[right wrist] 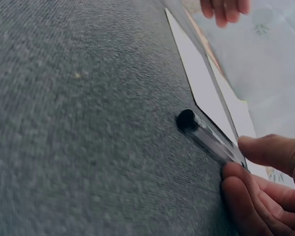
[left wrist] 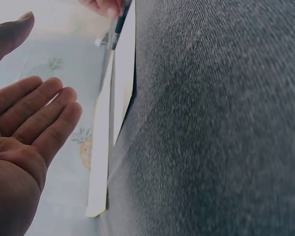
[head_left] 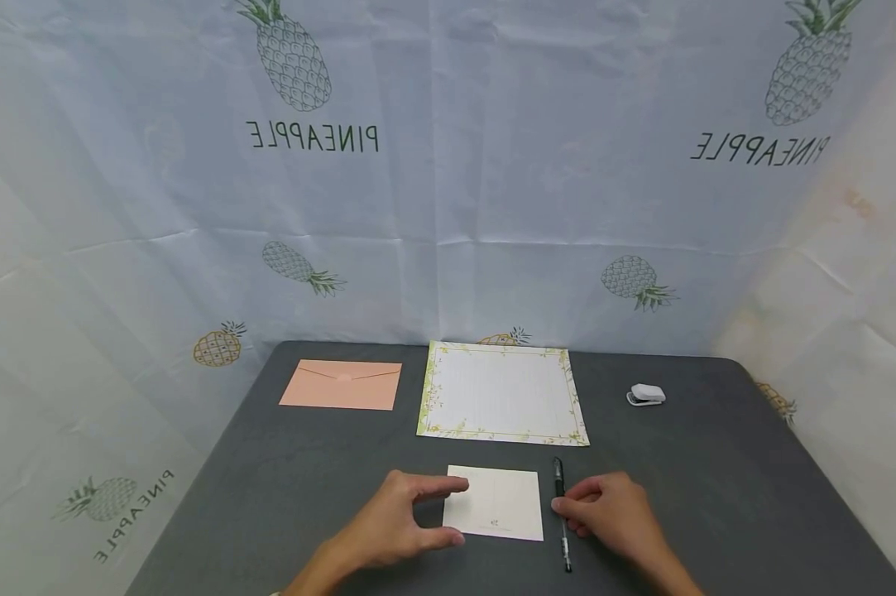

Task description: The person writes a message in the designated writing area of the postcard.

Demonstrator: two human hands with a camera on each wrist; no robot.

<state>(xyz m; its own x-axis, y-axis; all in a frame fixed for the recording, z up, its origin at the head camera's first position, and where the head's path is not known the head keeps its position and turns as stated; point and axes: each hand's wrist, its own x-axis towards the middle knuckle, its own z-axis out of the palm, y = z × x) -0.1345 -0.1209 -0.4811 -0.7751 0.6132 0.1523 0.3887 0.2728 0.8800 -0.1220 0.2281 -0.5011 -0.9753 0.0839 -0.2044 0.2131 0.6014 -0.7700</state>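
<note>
A capped pen (head_left: 562, 521) with a clear barrel and black ends lies along the table to the right of a small white card (head_left: 503, 501). My right hand (head_left: 611, 513) pinches its barrel between thumb and fingers. In the right wrist view the pen (right wrist: 211, 140) shows its black end toward the camera, close over the dark surface. At the card's left edge is my left hand (head_left: 399, 521), its thumb and fingers spread apart with nothing between them. Straight, spread fingers show on the left hand (left wrist: 27, 128) in the left wrist view too.
Behind the card lies a large sheet of paper (head_left: 501, 393) with a green and yellow leafy border. A pink envelope (head_left: 343, 386) is at the back left of the dark table (head_left: 686, 480), and a small white stapler (head_left: 646, 394) at the back right. Pineapple-print curtains (head_left: 492, 182) enclose the table.
</note>
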